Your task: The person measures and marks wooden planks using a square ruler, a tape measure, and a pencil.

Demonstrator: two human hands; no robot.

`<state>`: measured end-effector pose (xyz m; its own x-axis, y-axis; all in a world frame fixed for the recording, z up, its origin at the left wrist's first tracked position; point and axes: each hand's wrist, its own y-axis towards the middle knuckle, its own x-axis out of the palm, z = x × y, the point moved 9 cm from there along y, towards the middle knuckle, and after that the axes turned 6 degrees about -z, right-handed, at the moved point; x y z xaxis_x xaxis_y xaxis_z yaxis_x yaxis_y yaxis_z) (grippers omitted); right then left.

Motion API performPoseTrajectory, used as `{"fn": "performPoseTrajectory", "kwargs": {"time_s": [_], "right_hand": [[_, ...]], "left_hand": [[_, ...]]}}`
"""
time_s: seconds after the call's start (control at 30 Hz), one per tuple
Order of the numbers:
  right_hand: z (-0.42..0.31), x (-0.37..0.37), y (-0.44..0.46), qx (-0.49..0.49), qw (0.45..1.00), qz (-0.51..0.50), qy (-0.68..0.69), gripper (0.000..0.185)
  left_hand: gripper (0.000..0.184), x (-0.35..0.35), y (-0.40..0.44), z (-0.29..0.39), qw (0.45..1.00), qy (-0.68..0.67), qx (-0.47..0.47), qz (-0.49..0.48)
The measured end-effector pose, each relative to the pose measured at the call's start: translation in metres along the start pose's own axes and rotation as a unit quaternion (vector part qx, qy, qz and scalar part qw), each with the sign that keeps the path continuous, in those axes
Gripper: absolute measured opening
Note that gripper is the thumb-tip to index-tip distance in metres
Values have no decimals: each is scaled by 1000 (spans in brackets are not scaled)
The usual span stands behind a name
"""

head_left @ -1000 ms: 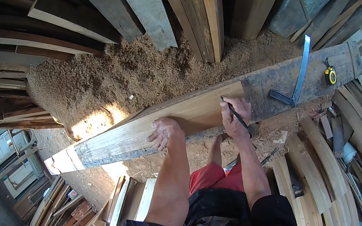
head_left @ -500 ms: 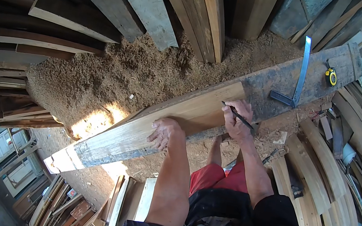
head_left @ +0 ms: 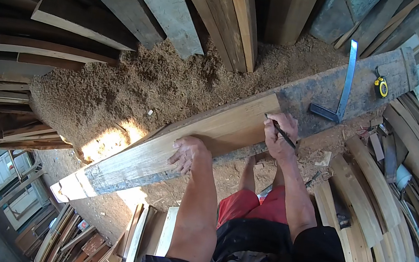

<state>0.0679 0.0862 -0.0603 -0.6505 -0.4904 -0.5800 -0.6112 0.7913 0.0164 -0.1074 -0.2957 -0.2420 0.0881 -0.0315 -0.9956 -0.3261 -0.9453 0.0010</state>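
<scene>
A planed wooden board (head_left: 233, 122) lies lengthwise on a long, worn bench plank (head_left: 331, 90). My left hand (head_left: 187, 155) rests on the board around its middle, with the fingers spread. Near the board's right end, my right hand (head_left: 281, 135) is closed around a dark pencil (head_left: 284, 134). The pencil's tip points at the board's face close to that end; whether it touches the wood I cannot tell. Beyond the board's end, a try square (head_left: 340, 105) with a metal blade lies on the plank. A yellow and black tape measure (head_left: 381, 86) sits farther right on it.
Sawdust (head_left: 145, 85) covers the ground behind the bench. Upright boards (head_left: 232, 19) lean along the far side, and more timber (head_left: 46, 56) is stacked at left. Curved-looking planks (head_left: 367, 205) lie close on my right, with offcuts (head_left: 87, 243) at lower left.
My right hand has shifted a little toward the board's right end, carrying the pencil. My left hand stays on the board. The whole view has moved slightly.
</scene>
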Motion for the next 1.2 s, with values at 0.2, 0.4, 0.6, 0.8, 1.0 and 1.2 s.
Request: {"fn": "performPoseTrajectory", "kwargs": {"time_s": [0.2, 0.4, 0.6, 0.8, 1.0, 1.2], "right_hand": [[-10, 4, -8, -9, 1000, -14, 4, 12], [-13, 8, -7, -15, 999, -30, -14, 10], [-12, 8, -8, -9, 1000, -15, -4, 14], [-18, 8, -1, -20, 1000, -3, -13, 16], [-18, 11, 3, -26, 1000, 0, 2, 15], [-19, 14, 6, -25, 1000, -6, 3, 18]], "left_hand": [[73, 8, 6, -8, 1000, 13, -1, 8], [73, -13, -16, -6, 1000, 21, 0, 8], [74, -46, -27, 12, 999, 32, 1, 11], [74, -62, -35, 9, 997, -43, -18, -60], [74, 21, 15, -7, 998, -36, -18, -45], [74, 15, 6, -7, 999, -32, -17, -38]]}}
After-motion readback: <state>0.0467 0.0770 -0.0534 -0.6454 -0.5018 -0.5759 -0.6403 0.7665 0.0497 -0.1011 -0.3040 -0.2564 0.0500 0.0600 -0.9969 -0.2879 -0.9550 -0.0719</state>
